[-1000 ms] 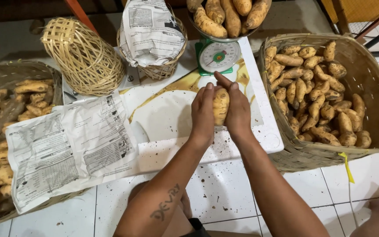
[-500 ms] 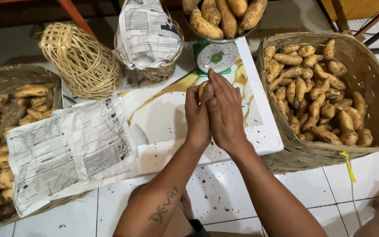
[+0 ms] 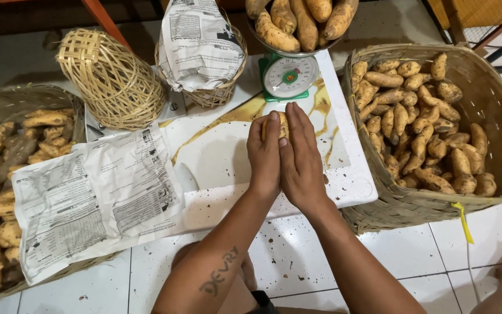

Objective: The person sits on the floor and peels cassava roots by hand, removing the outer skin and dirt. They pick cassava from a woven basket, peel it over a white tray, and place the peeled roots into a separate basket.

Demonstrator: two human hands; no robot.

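Since the earlier frame both hands have closed flat around the sweet potato (image 3: 283, 124), which a second ago lay plainly visible between curled fingers; now only a sliver of its tan skin peeks out near the fingertips.

Nearest the camera, two forearms rise from the bottom edge over the white tiled floor (image 3: 437, 256), the left one bearing a dark tattoo. The left hand (image 3: 264, 156) and right hand (image 3: 300, 157) stand palm to palm, fingers straight and pressed together, with the sweet potato sandwiched between them above the white board (image 3: 222, 157), which carries yellow-brown streaks and scattered dark crumbs.

On the left, a sheet of newspaper (image 3: 94, 197) drapes over the board's edge and over part of a flat woven tray (image 3: 7, 102) heaped with sweet potatoes. On the right, a large woven basket (image 3: 495, 93) sits touching the board, filled with many more sweet potatoes; a yellow strip (image 3: 461, 221) hangs from its near rim.

Beyond the hands, just past the fingertips, stands a green kitchen scale (image 3: 289, 75) with a round dial, its pan (image 3: 297, 47) piled with several long sweet potatoes. Left of the scale is a small wicker basket lined with newspaper (image 3: 201, 52), and further left an upturned, dome-shaped wicker basket (image 3: 108, 78) rests on the board's far corner.
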